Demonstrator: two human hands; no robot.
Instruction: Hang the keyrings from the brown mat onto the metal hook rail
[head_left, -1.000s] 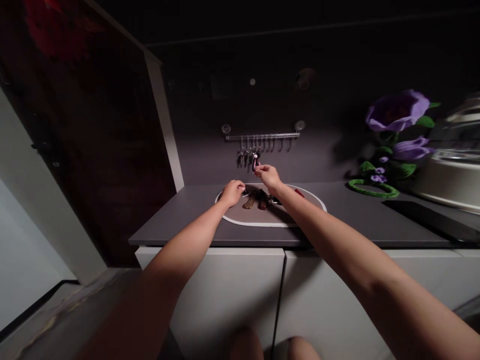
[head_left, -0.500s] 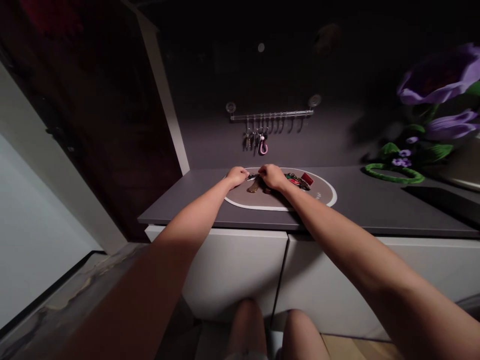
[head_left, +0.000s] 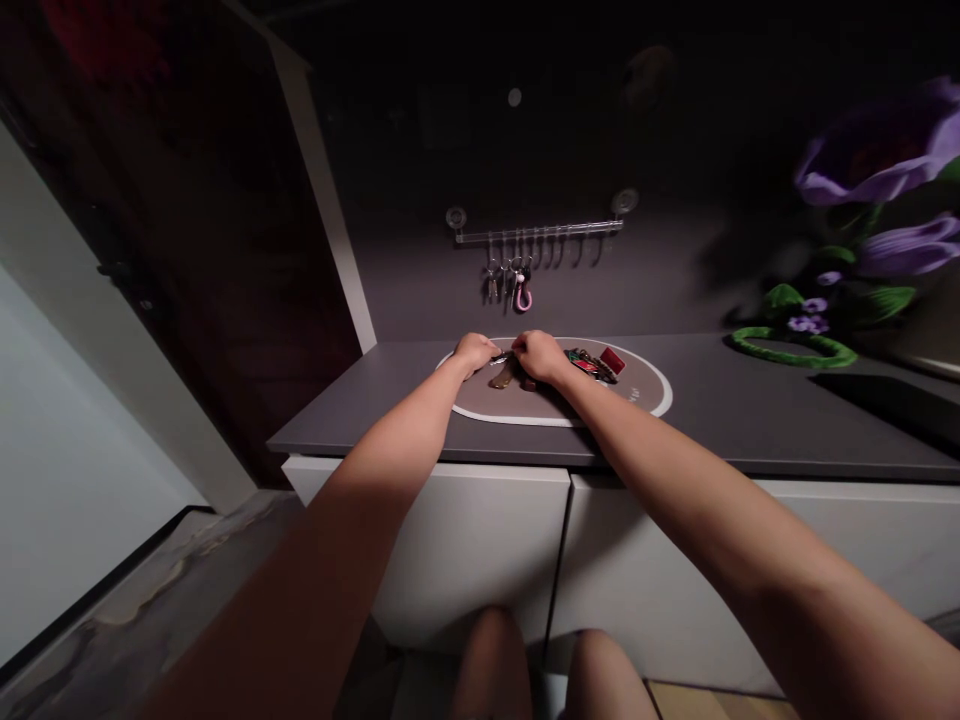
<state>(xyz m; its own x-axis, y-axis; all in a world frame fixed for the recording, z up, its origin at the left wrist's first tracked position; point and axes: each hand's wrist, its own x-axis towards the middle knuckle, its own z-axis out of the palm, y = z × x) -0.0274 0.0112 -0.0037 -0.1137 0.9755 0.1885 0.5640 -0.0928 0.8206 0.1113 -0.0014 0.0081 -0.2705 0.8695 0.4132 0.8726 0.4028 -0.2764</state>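
Low over a brown oval mat [head_left: 487, 405] with a white border, my left hand [head_left: 474, 353] is closed, its fingertips pinching small silvery keys [head_left: 500, 357]. Close to its right, my right hand [head_left: 538, 356] has its fingers curled together at the other end of these keys; what lies inside its grip is hidden. A tan, tag-like piece [head_left: 502, 379] rests on the mat just below the keys. Beside my right wrist lies a pile of keys and trinkets [head_left: 589, 364], with a red, card-like piece [head_left: 613, 360] at its right end.
On the wall behind, a clear hook rail [head_left: 540, 232] carries several key rings [head_left: 493, 283] and a pink carabiner-like loop [head_left: 523, 295]. Purple artificial flowers [head_left: 900, 245] and a green ring [head_left: 791, 347] stand at the right of the grey counter [head_left: 720, 420]. White cabinet doors [head_left: 480, 530] are below.
The view has shifted slightly. Both hands stay close together over the mat, with the keys still between them; only small finger movement shows.
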